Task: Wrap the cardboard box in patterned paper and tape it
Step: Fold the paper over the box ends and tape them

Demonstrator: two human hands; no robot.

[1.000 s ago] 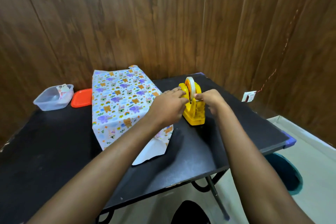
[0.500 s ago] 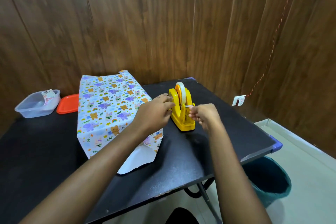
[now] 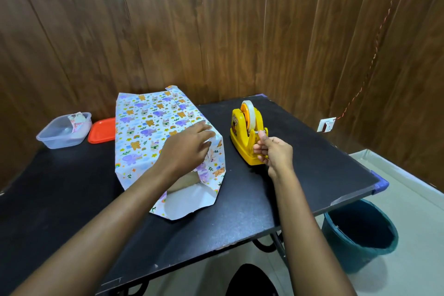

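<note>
No word, number or brand can be read. The yellow plastic tape dispenser [image 3: 241, 149] has a dark sticker [image 3: 236, 123] on its side, too small to make out. The printed scrap [image 3: 77, 119] in the clear plastic tub [image 3: 51, 140] is also illegible. The patterned wrapping paper [image 3: 144, 132] shows only animals, stars and rainbows.

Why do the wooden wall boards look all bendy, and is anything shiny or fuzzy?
Head view: the wide-angle lens fans the wood wall planks outward, though they are likely straight; head view: a pale sheen lies on the black table near its front edge; head view: the yellow tape dispenser is sharp, while the left hand looks slightly soft.
</note>
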